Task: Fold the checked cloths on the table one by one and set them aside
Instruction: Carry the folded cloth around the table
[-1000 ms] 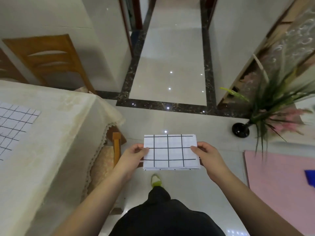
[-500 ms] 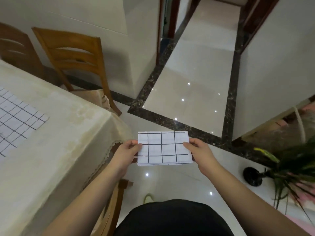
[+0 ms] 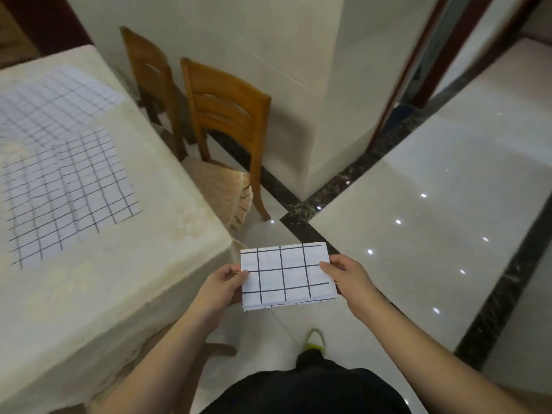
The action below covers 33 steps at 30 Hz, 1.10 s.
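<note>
Table point(image 3: 98, 294) nearer; folded cloth point(image 3: 286, 276) between hands

A home dining room: clothed table point(image 3: 125, 294), wooden chairs point(image 3: 230, 115), tiled floor point(image 3: 418, 204).

Head-worn view, forward and down

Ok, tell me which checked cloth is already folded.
The small checked cloth held off the table between left hand and right hand; the two on the table lie flat, unfolded.
</note>
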Each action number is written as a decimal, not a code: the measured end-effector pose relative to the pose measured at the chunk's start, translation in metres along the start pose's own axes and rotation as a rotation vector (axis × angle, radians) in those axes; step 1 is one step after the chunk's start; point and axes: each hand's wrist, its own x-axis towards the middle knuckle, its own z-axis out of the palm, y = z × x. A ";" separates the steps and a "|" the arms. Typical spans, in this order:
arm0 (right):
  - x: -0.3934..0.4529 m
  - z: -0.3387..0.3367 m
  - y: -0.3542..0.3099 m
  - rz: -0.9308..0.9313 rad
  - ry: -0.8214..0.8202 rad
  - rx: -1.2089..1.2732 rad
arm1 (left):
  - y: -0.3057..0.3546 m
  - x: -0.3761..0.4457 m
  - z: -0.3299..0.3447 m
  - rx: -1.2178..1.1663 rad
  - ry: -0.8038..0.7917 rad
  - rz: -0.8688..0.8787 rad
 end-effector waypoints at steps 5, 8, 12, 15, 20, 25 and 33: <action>0.057 -0.002 -0.045 -0.047 -0.177 -0.151 | 0.023 0.014 0.010 -0.075 0.168 -0.009; 0.081 0.010 -0.063 -0.052 -0.269 -0.221 | 0.025 0.019 0.008 -0.127 0.259 -0.033; 0.110 0.038 -0.080 -0.038 -0.366 -0.275 | 0.025 0.029 -0.001 -0.221 0.380 -0.070; 0.134 0.064 -0.089 -0.024 -0.437 -0.344 | 0.022 0.040 -0.014 -0.291 0.437 -0.104; 0.173 0.118 -0.111 -0.041 -0.520 -0.475 | 0.020 0.072 -0.047 -0.364 0.524 -0.123; 0.215 0.182 -0.142 -0.046 -0.607 -0.636 | 0.023 0.103 -0.083 -0.409 0.605 -0.113; 0.263 0.273 -0.181 -0.126 -0.729 -0.843 | 0.024 0.128 -0.108 -0.507 0.711 -0.162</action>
